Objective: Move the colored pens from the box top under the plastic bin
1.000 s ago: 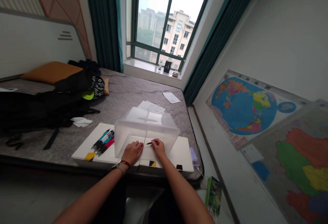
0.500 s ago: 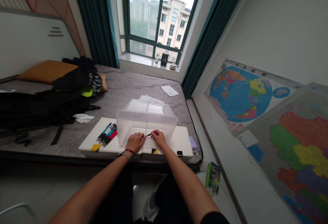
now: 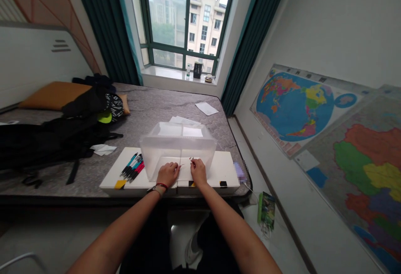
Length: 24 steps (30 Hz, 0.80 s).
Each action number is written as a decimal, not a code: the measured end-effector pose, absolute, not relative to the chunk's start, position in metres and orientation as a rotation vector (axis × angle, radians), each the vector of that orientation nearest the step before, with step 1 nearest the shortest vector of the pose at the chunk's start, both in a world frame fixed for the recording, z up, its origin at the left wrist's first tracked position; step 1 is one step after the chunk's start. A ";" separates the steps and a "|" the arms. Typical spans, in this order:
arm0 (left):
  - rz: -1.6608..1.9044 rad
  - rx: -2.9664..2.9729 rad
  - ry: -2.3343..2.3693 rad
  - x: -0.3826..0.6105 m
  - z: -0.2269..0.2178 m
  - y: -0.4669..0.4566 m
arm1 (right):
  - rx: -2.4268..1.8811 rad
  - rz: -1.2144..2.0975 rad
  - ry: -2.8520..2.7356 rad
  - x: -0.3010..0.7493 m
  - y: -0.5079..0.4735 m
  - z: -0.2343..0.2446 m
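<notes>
a small dark piece (image 3: 191,158) is being pinched by the fingertips of the right hand (image 3: 198,173), at the mouth of the tipped clear bin (image 3: 178,145). the left hand (image 3: 168,173) is curling its fingers together, seemingly pinching a slim pale piece (image 3: 182,164). both pieces are being held apart, so this handling looks unfinished. pens (image 3: 133,167) are lying grouped on the white boxes (image 3: 224,168); whether they are waiting or done, i cannot tell.
</notes>
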<state>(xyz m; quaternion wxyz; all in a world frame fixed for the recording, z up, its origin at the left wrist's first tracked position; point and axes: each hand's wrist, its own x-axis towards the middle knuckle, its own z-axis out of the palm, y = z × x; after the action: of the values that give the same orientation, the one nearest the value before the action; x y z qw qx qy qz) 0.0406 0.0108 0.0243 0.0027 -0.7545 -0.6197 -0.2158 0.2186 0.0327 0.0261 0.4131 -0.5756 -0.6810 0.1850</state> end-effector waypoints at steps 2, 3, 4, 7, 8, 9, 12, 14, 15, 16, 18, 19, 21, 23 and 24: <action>-0.668 -2.368 -1.943 0.041 0.025 0.011 | -1.539 0.454 -1.705 0.216 0.028 0.020; -0.664 -2.372 -1.943 0.041 0.025 0.010 | -1.591 0.454 -1.697 0.215 0.028 0.018; -0.660 -2.377 -1.944 0.041 0.025 0.010 | -1.638 0.454 -1.690 0.214 0.029 0.017; -0.654 -2.383 -1.961 0.042 0.026 0.010 | -1.733 0.463 -1.681 0.210 0.034 0.017; -0.652 -2.383 -1.966 0.042 0.027 0.010 | -1.754 0.467 -1.681 0.210 0.036 0.018; -0.650 -2.383 -1.970 0.042 0.027 0.010 | -1.770 0.469 -1.686 0.209 0.037 0.019; -0.646 -2.384 -1.980 0.042 0.026 0.010 | -1.794 0.454 -1.710 0.209 0.037 0.019; -0.641 -2.380 -1.982 0.042 0.025 0.010 | -1.780 0.436 -1.693 0.209 0.035 0.017; -0.635 -2.375 -1.980 0.042 0.024 0.010 | -1.761 0.437 -1.671 0.209 0.034 0.015; -0.627 -2.369 -1.979 0.042 0.024 0.010 | -1.734 0.449 -1.646 0.208 0.034 0.014; -0.608 -2.358 -1.977 0.042 0.023 0.011 | -1.655 0.532 -1.608 0.205 0.035 0.013; -0.600 -2.354 -1.979 0.043 0.023 0.011 | -1.612 0.606 -1.594 0.202 0.037 0.012; -0.582 -2.353 -1.990 0.043 0.024 0.011 | -1.533 0.816 -1.559 0.197 0.041 0.012; -0.564 -2.358 -1.995 0.043 0.024 0.011 | -1.465 1.059 -1.502 0.192 0.046 0.010; -0.558 -2.361 -1.988 0.043 0.023 0.011 | -1.430 1.141 -1.480 0.190 0.049 0.009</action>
<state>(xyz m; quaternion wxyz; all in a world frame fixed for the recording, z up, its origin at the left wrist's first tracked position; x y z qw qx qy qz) 0.0425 0.0111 0.0235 0.0027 -0.7528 -0.6338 -0.1779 0.1900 0.0487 0.0088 0.3841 -0.5611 -0.5806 0.4478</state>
